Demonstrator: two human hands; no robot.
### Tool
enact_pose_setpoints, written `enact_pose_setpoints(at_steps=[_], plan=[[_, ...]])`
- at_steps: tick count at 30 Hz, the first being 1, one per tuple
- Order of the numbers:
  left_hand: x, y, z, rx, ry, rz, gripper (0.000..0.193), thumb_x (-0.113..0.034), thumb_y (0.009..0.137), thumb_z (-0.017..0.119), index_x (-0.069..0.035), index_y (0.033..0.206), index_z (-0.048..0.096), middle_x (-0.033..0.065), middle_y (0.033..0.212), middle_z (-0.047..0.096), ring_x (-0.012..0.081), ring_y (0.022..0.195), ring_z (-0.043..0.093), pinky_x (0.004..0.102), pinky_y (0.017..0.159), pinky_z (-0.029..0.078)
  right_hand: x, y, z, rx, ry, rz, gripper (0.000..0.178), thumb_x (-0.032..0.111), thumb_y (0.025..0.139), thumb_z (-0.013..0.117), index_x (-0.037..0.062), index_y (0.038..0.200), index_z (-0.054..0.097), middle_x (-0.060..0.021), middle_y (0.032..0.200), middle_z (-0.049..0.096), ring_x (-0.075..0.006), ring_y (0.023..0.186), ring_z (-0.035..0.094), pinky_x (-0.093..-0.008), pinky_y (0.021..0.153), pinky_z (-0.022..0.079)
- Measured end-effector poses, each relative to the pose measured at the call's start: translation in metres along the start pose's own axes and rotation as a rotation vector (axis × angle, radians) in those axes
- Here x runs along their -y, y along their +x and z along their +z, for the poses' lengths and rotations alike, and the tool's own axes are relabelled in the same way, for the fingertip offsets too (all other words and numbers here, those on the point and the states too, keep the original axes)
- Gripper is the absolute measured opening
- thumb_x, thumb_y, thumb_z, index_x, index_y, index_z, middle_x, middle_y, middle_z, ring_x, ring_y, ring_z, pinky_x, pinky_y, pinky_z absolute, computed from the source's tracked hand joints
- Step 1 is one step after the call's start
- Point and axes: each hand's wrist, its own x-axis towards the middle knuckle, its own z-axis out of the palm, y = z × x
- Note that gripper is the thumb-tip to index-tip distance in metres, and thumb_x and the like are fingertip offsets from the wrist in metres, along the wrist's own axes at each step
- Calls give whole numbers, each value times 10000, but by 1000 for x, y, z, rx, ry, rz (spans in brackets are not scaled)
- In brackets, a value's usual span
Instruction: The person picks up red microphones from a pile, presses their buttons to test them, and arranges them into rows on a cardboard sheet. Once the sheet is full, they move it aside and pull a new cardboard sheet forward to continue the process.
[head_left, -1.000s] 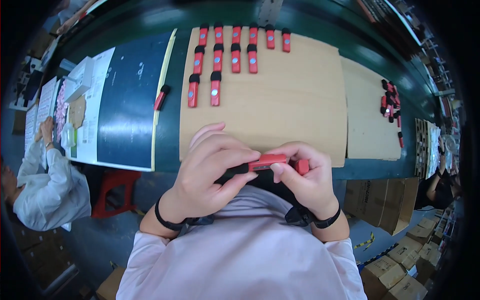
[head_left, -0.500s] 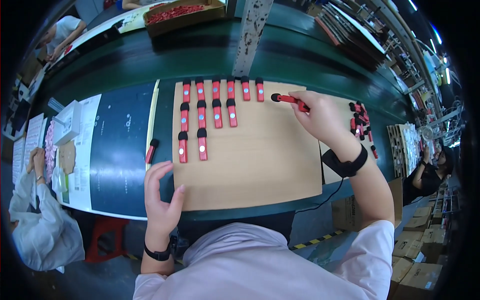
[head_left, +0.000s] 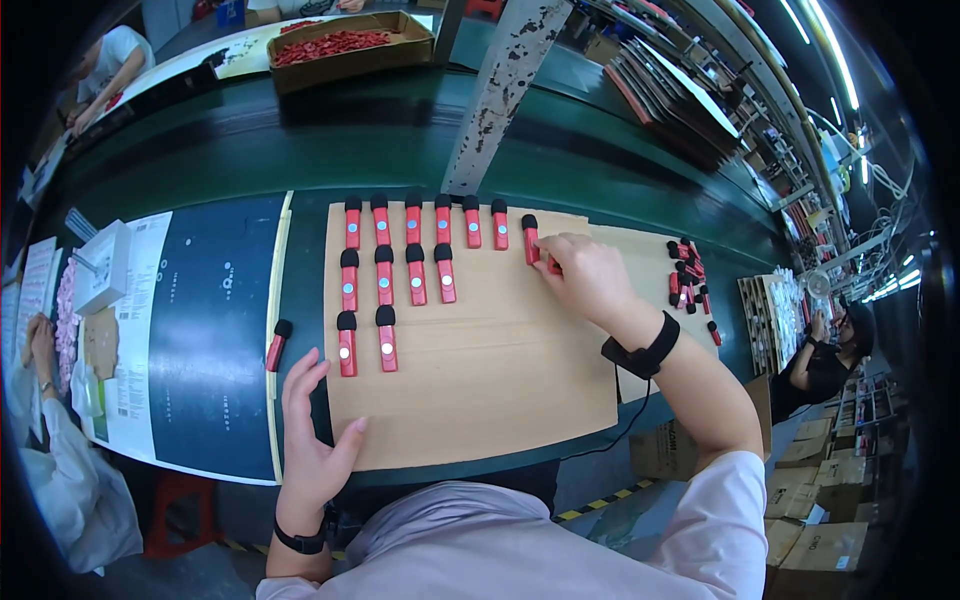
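My right hand (head_left: pixel 590 280) pinches a small red microphone with a black foam cap (head_left: pixel 531 238) at the right end of the top row on the brown cardboard sheet (head_left: pixel 480 390). A second red piece (head_left: pixel 555 264) shows under its fingers, mostly hidden. Several like microphones (head_left: pixel 414 222) stand in a top row, caps away from me. Below them are a shorter row (head_left: pixel 417 278) and then two more (head_left: pixel 387 342). My left hand (head_left: pixel 318 440) rests with fingers spread at the sheet's left edge, holding nothing. One microphone (head_left: pixel 278 346) lies apart left of the sheet.
A loose heap of microphones (head_left: pixel 685 272) lies on cardboard at the right. A painted metal post (head_left: pixel 505 95) rises behind the sheet. Farther back stands a carton of red parts (head_left: pixel 350 58). Other people work at the left and right; cartons (head_left: pixel 820 550) are stacked at lower right.
My right hand has come left and turned the microphone from sideways to upright in line with the top row. The view has shifted, while my left hand keeps about the same pose.
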Motion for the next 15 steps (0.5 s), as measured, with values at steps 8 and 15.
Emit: enact_pose_setpoints(at_steps=[8,15], plan=[[-9,1,-10,-46,85,94,589,-10,747,619,-16,1310,445,197,1418,385,315,1348,359,417,1119,268,-9,3,-8,-45,207,69,169,129,840,646,42,984,633,-106,893,635,-225,747,623,-323,646,495],[-35,-8,-14,-144,73,192,463,-31,721,675,10,1162,539,228,1323,470,364,1231,461,444,1054,331,53,-51,-62,37,1277,307,211,203,971,530,17,1037,602,-50,980,554,-101,789,545,-235,668,465]])
